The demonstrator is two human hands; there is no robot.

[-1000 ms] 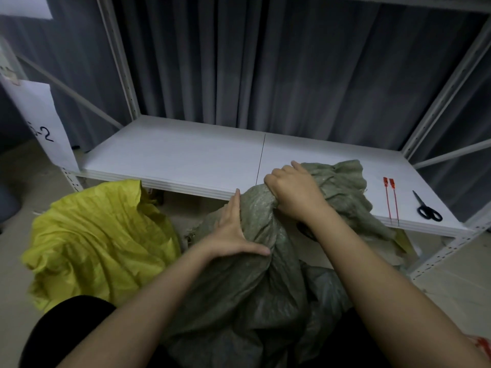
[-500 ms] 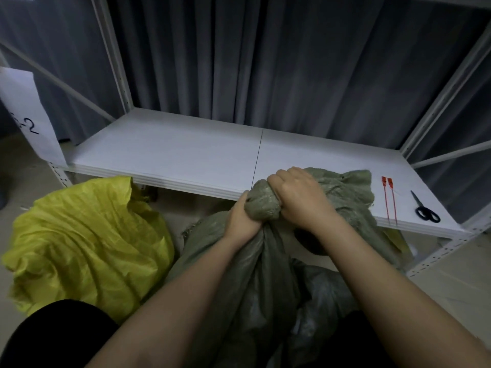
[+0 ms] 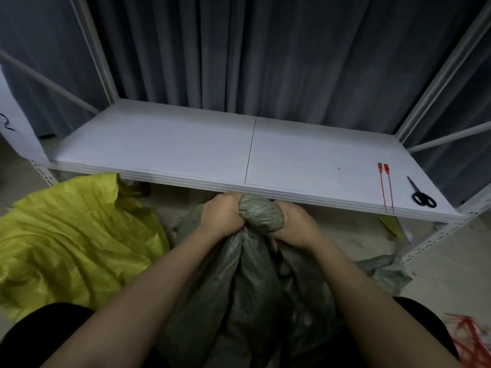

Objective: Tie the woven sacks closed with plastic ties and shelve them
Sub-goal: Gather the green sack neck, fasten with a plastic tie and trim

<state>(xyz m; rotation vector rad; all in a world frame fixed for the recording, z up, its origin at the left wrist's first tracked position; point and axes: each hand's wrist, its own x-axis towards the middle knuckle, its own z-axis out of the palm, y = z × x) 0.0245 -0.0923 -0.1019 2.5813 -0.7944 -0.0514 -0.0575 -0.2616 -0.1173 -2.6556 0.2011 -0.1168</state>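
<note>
Much of the grey-green woven sack (image 3: 239, 288) is hidden behind the two forearms, and its base runs off the bottom edge between the person's knees. Its mouth is bunched into one tight wad just below the front lip of the white shelf (image 3: 186, 144). The left hand (image 3: 221, 217) grips the wad from one side and the right hand (image 3: 295, 225) from the other, fingers curled into the fabric (the fingertips themselves are buried and cannot be seen). One yellow woven sack (image 3: 74, 240) slumps open on the floor to the left, partly cut off. On the shelf's right end lie two red plastic ties (image 3: 385, 187) side by side and, just beside them, one pair of black scissors (image 3: 422, 196). A red tangle (image 3: 470, 338) at the bottom right corner is too blurred to identify.
</note>
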